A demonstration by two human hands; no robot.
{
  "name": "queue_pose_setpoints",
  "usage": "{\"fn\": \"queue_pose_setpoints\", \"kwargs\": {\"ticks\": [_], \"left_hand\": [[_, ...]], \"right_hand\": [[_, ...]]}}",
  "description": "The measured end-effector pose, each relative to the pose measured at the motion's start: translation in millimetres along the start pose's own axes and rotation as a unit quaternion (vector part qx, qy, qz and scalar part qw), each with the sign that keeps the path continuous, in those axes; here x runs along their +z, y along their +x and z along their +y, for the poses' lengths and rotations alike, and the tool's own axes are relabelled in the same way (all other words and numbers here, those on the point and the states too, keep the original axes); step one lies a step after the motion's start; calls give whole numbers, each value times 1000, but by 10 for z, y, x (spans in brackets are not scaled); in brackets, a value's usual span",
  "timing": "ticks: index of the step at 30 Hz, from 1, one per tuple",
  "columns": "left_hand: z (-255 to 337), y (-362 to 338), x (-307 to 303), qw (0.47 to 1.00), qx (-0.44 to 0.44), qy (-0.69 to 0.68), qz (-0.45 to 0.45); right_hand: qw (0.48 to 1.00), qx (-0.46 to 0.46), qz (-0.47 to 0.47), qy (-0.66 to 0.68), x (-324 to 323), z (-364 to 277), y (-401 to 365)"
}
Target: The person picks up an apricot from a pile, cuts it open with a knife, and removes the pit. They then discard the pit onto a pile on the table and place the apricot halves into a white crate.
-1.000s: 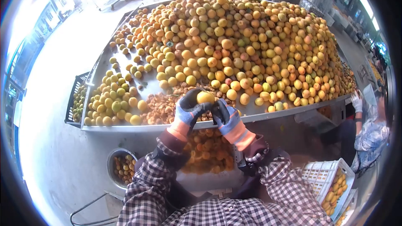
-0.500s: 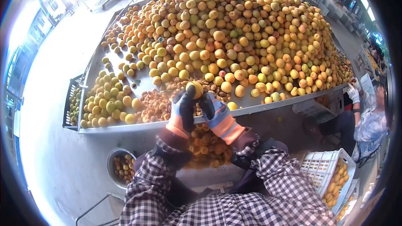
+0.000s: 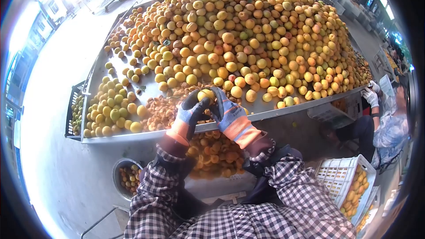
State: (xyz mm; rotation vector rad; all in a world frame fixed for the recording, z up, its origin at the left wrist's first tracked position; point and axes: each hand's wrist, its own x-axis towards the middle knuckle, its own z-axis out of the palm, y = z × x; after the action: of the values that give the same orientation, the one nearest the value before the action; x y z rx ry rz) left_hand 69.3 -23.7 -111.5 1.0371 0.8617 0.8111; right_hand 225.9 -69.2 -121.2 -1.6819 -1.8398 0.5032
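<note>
Above the table's near edge, my two gloved hands meet around one yellow apricot [image 3: 205, 94]. My left hand [image 3: 193, 109] grips it from the left with closed fingers. On the other side, my right hand [image 3: 229, 111] has its fingers bent against the fruit; whether a small tool sits in them is hidden. Behind and beside the hands lies a heap of brownish-orange scraps [image 3: 164, 109], perhaps pieces of fruit. Below my wrists, a container holds many opened apricot halves [image 3: 214, 156]. A large pile of whole apricots [image 3: 248, 35] covers much of the metal table [image 3: 115, 136].
Greener apricots [image 3: 114, 106] gather at the table's left corner, beside a black crate [image 3: 72, 117]. A metal bucket [image 3: 118, 181] of small dark-orange pieces stands on the floor. At right are a white crate [image 3: 334, 175] of apricots and a co-worker's gloved hand [image 3: 371, 97].
Both hands stay together at the apricot. My right hand has turned, its fingers now reaching over the fruit's right side. The view has shifted slightly.
</note>
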Motion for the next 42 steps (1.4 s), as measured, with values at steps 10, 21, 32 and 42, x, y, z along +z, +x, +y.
{"fn": "queue_pose_setpoints", "kwargs": {"ticks": [10,21,32,42], "left_hand": [[-147,128,63,992,99,44,70],[-82,-10,117,986,165,-13,33],[-127,13,62,985,172,-23,2],[-6,2,-76,989,134,-42,-44]], "right_hand": [[995,-19,-15,98,165,109,40],[944,-72,9,320,196,118,-14],[956,-34,42,287,72,234,12],[847,14,-76,525,-350,224,-52]]}}
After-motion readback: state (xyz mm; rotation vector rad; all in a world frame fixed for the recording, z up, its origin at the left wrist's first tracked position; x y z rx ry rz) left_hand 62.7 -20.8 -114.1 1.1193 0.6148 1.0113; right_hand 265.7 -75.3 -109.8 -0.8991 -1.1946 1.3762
